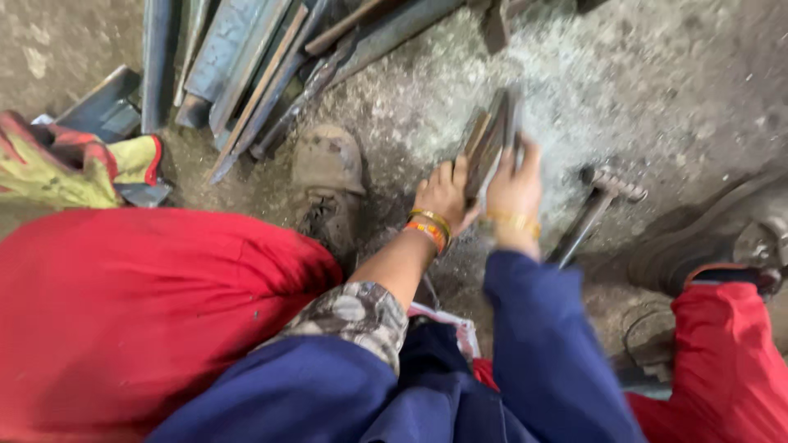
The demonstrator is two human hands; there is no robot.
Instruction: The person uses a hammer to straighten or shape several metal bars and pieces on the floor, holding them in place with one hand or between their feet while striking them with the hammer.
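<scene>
My left hand (444,194) and my right hand (515,188) both grip a stack of flat rusty metal strips (492,135) held upright just above the dusty floor. The left hand clasps the stack's left side, and its wrist carries orange and yellow bands. From the right, the other hand closes on the stack; a yellow band sits on that wrist. The stack is blurred by motion. A hammer (597,205) with a grey metal head lies on the ground just right of my right hand.
A pile of long steel bars and angle pieces (246,66) lies at the top left. A dusty shoe (328,176) rests on the floor beside red trouser legs (139,312). Yellow-and-red gloves (74,164) lie at the left. Another shoe (706,246) is at right.
</scene>
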